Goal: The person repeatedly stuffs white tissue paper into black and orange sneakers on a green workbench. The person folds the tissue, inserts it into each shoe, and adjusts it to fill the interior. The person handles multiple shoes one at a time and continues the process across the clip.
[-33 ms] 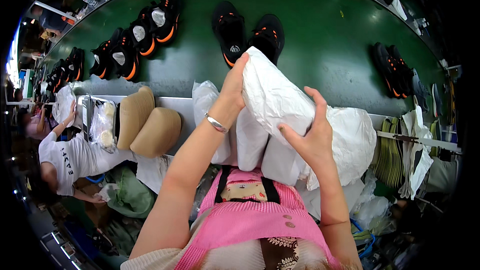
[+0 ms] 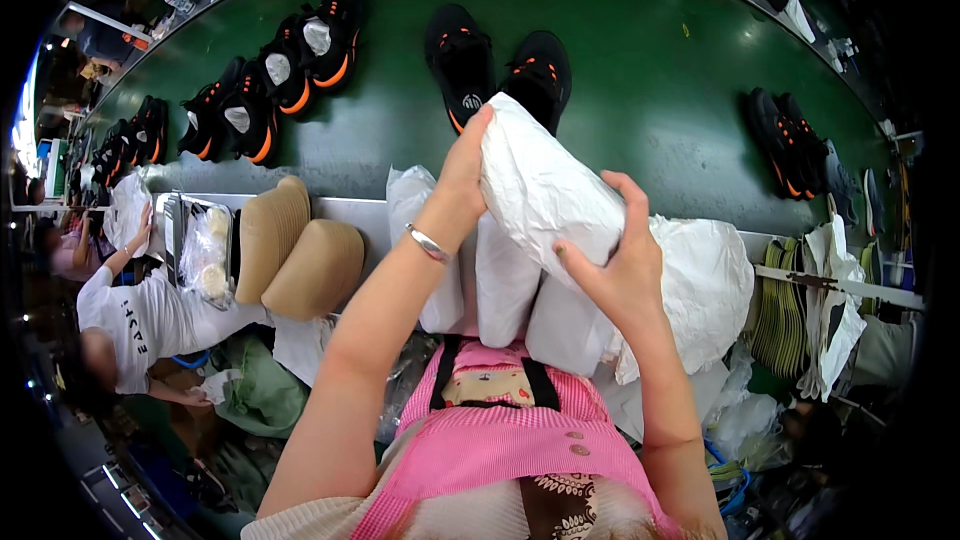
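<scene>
A crumpled white paper bundle (image 2: 545,190), long and narrowing at its far end, is held between my two hands in front of me. My left hand (image 2: 466,168) grips its far left edge, the fingers mostly hidden behind the paper. My right hand (image 2: 622,265) clasps the near right end, thumb on top and a finger along the side. Just beyond the bundle, a pair of black shoes with orange trim, a left one (image 2: 458,55) and a right one (image 2: 541,65), stands on the green surface (image 2: 640,50). The bundle's tip overlaps them.
Several white paper bundles (image 2: 503,285) lie below my hands, with a large crumpled paper sheet (image 2: 705,285) at right. Tan curved inserts (image 2: 318,268) stack at left, green insoles (image 2: 780,315) at right. More black shoes (image 2: 335,35) line the surface. A co-worker in white (image 2: 150,315) sits at left.
The bundle and both my hands have shifted very slightly left. My hold on the bundle looks the same.
</scene>
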### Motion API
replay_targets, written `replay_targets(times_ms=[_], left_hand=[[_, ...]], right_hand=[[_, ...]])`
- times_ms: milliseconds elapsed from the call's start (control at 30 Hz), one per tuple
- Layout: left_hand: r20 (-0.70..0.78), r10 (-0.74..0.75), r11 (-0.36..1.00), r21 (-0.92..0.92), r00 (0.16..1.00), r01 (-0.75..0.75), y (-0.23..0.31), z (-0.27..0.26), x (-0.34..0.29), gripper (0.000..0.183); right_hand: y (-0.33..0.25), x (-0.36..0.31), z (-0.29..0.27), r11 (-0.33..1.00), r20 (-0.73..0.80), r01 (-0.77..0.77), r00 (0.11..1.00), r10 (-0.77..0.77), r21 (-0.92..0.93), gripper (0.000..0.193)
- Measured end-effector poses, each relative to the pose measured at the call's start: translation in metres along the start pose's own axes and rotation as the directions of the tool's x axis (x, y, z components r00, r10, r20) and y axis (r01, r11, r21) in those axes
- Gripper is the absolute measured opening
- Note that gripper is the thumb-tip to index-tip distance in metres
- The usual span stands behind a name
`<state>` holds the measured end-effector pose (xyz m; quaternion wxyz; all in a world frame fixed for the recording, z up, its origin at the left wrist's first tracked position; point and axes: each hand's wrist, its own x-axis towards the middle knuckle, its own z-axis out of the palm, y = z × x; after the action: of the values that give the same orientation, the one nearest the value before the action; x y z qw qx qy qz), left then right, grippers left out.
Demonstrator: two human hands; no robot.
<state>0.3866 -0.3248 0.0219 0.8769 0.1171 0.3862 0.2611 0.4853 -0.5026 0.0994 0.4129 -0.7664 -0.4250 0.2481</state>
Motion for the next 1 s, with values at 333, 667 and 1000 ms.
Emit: replay_targets(times_ms=[333,667,1000], left_hand=[[-0.069,0.352,-0.423,0.878,0.933,0.225,0.124,-0.032,0.11,0.069],[0.503,0.299,-0.756,0.643,0.811,-0.12,0.139,-0.067,0.153,0.028],[0.516,0.412,-0.619,0.764,0.751,-0.185,0.145,-0.078,0.151,0.034]], right_hand=[[0.011,0.14,0.081,0.982,0.028,0.018,1.0,-0.013,-0.189,0.055],[-0.001,0.173,0.132,0.866,-0.067,0.078,0.99,-0.127,-0.494,0.057],[0.039,0.237,0.207,0.722,-0.07,0.308,0.895,-0.441,-0.62,0.066]])
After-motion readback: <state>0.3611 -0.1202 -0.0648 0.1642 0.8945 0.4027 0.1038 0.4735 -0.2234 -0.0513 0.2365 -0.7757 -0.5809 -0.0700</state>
